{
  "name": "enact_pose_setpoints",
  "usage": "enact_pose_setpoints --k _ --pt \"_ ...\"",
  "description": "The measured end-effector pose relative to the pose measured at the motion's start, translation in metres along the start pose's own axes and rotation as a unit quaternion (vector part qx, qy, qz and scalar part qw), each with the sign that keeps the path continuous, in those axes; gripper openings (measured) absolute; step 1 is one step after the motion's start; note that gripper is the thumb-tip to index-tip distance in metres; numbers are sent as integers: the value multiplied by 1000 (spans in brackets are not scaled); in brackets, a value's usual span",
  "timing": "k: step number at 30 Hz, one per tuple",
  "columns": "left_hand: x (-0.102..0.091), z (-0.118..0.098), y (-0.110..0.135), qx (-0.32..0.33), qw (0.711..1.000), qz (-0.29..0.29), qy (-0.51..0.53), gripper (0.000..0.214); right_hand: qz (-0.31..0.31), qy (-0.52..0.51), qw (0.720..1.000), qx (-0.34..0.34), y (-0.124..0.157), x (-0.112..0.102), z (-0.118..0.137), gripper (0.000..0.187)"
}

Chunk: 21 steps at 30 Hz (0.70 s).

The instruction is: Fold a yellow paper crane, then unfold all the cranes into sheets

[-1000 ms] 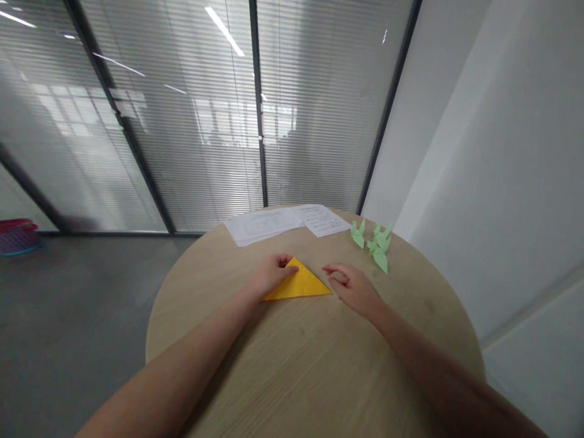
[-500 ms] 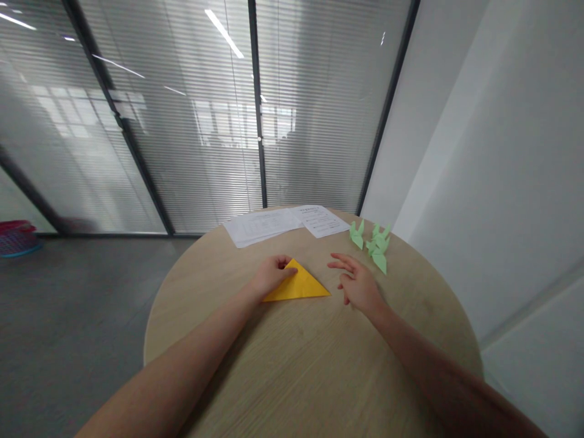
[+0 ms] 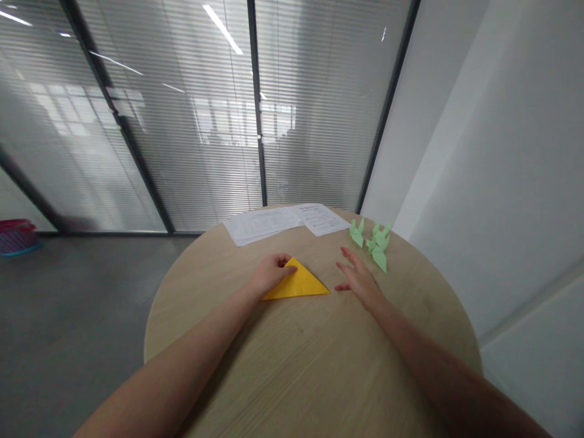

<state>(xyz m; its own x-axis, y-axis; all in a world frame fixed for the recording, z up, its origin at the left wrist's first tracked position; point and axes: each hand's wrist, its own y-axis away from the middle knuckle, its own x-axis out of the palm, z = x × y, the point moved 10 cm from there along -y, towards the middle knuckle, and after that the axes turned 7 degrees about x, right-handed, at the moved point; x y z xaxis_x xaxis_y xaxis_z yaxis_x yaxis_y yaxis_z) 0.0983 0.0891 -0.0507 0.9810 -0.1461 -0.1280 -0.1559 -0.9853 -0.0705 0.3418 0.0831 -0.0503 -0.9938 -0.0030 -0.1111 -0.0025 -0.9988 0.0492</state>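
A sheet of yellow origami paper (image 3: 303, 282), folded into a triangle, lies on the round wooden table (image 3: 292, 365) with its long edge toward me. My left hand (image 3: 272, 272) grips its upper left side, thumb on top and fingers behind; the hand covers the left part of the paper. Just off the triangle's right corner, my right hand (image 3: 358, 278) is empty, with its fingers spread. Beyond that hand stand several folded light-green paper figures (image 3: 378, 246), close together near the table's right edge.
Printed white sheets (image 3: 264, 224) overlap at the table's far edge. Behind them rises a glass partition with blinds (image 3: 219, 152), and a white wall (image 3: 515, 182) stands to the right. A red and blue plastic basket (image 3: 18, 237) sits on the floor at far left.
My right hand has turned slightly and its fingers have spread wider, a little farther from the paper. The left hand and the yellow paper have stayed in place.
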Motion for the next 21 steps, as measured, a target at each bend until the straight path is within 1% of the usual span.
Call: enact_pose_setpoints --k 3,8,11,14,18,21 --pt "0 -2 1 5 1000 -3 9 21 18 65 997 -29 -3 4 -1 69" --pt "1 -5 4 10 1000 -7 15 20 25 188 979 -79 -3 13 -2 64" --pt "1 -4 3 10 1000 -11 14 19 30 212 972 -97 -4 15 -5 64" --pt "-1 -1 2 6 1000 -20 8 19 43 180 979 -81 -6 16 -12 61" --pt "-2 0 2 1 1000 -20 6 21 43 77 996 -29 -10 12 -19 54" --pt "0 -6 4 3 1000 -13 13 21 34 27 999 -26 -14 5 -20 46"
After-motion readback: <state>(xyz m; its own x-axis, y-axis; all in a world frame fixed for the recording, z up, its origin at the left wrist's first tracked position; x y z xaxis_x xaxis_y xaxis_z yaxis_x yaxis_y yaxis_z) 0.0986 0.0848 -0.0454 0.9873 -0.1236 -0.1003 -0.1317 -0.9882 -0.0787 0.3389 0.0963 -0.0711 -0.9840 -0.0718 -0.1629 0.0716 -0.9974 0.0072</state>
